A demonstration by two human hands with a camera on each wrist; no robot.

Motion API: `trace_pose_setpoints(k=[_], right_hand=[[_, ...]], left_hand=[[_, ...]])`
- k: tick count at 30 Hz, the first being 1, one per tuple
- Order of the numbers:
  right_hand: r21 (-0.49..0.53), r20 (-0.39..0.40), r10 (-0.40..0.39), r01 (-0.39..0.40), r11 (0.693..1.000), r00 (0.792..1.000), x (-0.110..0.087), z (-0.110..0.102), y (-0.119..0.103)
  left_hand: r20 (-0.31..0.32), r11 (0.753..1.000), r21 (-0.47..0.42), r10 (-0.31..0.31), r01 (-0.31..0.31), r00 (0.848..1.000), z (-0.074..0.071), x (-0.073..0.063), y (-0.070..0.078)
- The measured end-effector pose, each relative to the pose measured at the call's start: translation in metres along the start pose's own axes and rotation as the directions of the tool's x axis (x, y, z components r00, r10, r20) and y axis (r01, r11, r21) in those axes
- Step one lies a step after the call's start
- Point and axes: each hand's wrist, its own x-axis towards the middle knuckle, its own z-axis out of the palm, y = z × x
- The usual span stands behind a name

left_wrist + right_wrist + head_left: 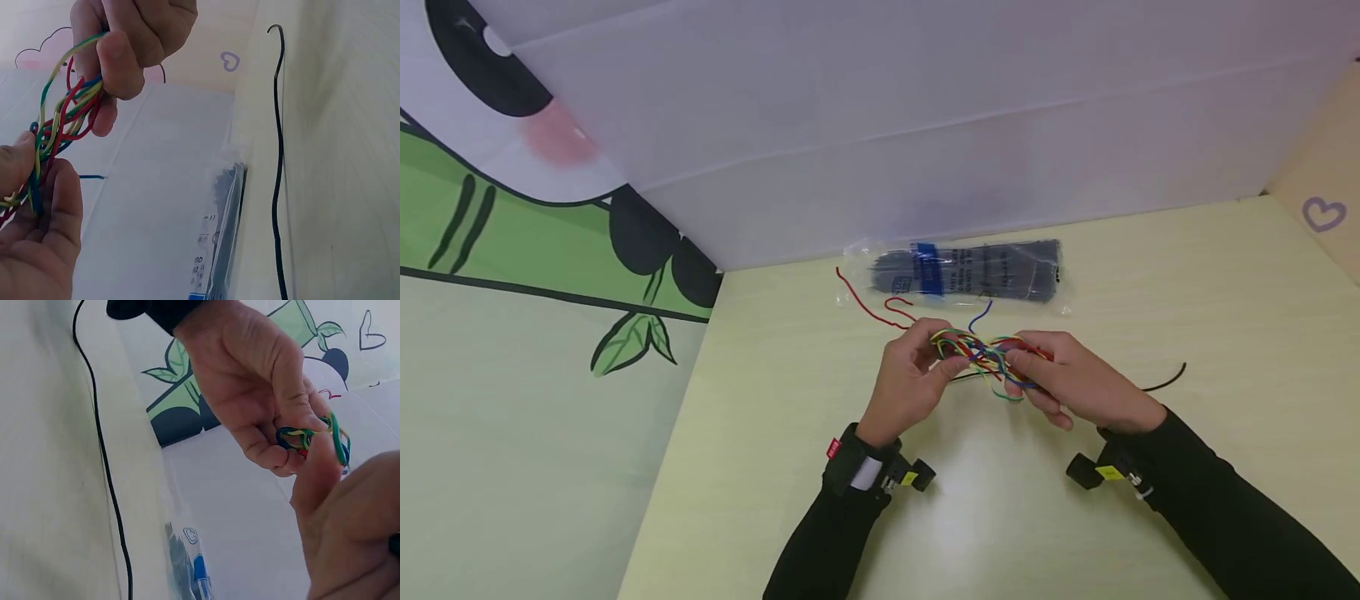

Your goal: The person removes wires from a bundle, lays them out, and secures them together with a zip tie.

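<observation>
A tangled bundle of thin red, yellow, green and blue wires (981,352) is held between both hands, raised over the table. My left hand (913,379) pinches its left end between thumb and fingers. On the other end, my right hand (1071,379) grips the strands, thumb on top. In the left wrist view, loops of wire (65,119) stretch from one hand to the other. Two red ends stick out past the left hand, and a blue end points away from the body. A black wire (277,137) lies loose on the table, partly hidden by the hands in the head view.
Behind the hands, a clear plastic bag (966,271) of dark grey thin strips with a blue band lies near the white back panel (925,167). The pale table (760,467) ends on the left beside a printed cartoon surface. A side panel (1322,167) borders it right.
</observation>
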Motion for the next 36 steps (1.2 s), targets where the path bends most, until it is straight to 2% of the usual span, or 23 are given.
trace_pose_setpoints(k=[3, 7, 10, 13, 15, 17, 19, 21, 22, 24, 25, 27, 30, 31, 33, 36], right_hand=[[0.063, 0.025, -0.005, 0.003, 0.998, 1.0, 0.001, 0.002, 0.003], [0.018, -0.045, -0.082, 0.083, 0.996, 0.996, 0.002, 0.011, 0.009], [-0.044, -0.132, -0.149, 0.145, 0.988, 0.98, 0.004, 0.016, 0.012], [-0.115, -0.209, -0.184, 0.162, 0.98, 0.96, 0.003, 0.016, 0.01], [-0.152, -0.242, -0.205, 0.172, 0.973, 0.948, 0.002, 0.014, 0.008], [-0.174, -0.265, -0.225, 0.183, 0.968, 0.938, 0.001, 0.012, 0.007], [-0.169, -0.266, -0.239, 0.199, 0.965, 0.934, 0.001, 0.014, 0.006], [-0.164, -0.247, -0.239, 0.203, 0.965, 0.939, 0.002, 0.016, 0.006], [-0.174, -0.239, -0.241, 0.203, 0.964, 0.941, 0.003, 0.018, 0.006], [-0.233, -0.255, -0.259, 0.201, 0.951, 0.932, 0.004, 0.02, 0.007], [-0.288, -0.276, -0.284, 0.203, 0.936, 0.918, 0.004, 0.021, 0.007], [-0.417, -0.334, -0.364, 0.21, 0.884, 0.87, 0.005, 0.022, 0.009], [-0.604, -0.398, -0.511, 0.202, 0.771, 0.762, 0.006, 0.022, 0.011], [-0.64, -0.405, -0.546, 0.199, 0.742, 0.734, 0.007, 0.022, 0.012], [-0.668, -0.407, -0.587, 0.21, 0.714, 0.7, 0.009, 0.021, 0.012], [-0.656, -0.421, -0.596, 0.225, 0.721, 0.684, 0.011, 0.019, 0.012]], left_hand=[[-0.008, 1.0, -0.009, 0.0, 0.0, 1.0, -0.002, 0.0, 0.0], [-0.052, 0.988, -0.118, -0.107, 0.1, 0.993, 0.001, 0.0, 0.001], [-0.135, 0.963, -0.225, -0.18, 0.147, 0.974, 0.006, -0.001, 0.001], [-0.228, 0.956, -0.255, -0.204, 0.144, 0.952, 0.012, -0.002, 0.001], [-0.247, 0.939, -0.304, -0.243, 0.163, 0.938, 0.015, -0.002, 0.002], [-0.191, 0.894, -0.392, -0.308, 0.215, 0.932, 0.017, -0.002, 0.003], [-0.083, 0.818, -0.503, -0.368, 0.28, 0.926, 0.018, -0.003, 0.004], [0.007, 0.759, -0.564, -0.39, 0.325, 0.921, 0.019, -0.003, 0.005], [0.034, 0.746, -0.575, -0.389, 0.337, 0.92, 0.018, -0.003, 0.005], [0.023, 0.748, -0.584, -0.374, 0.316, 0.927, 0.017, -0.003, 0.005], [-0.007, 0.755, -0.585, -0.371, 0.297, 0.929, 0.016, -0.003, 0.006], [-0.067, 0.768, -0.579, -0.378, 0.273, 0.923, 0.013, -0.004, 0.006], [-0.105, 0.776, -0.574, -0.387, 0.262, 0.916, 0.01, -0.004, 0.005], [-0.104, 0.778, -0.571, -0.386, 0.263, 0.917, 0.009, -0.004, 0.005], [-0.098, 0.781, -0.566, -0.381, 0.263, 0.919, 0.009, -0.003, 0.005], [-0.105, 0.787, -0.561, -0.376, 0.257, 0.921, 0.009, 0.0, 0.005]])
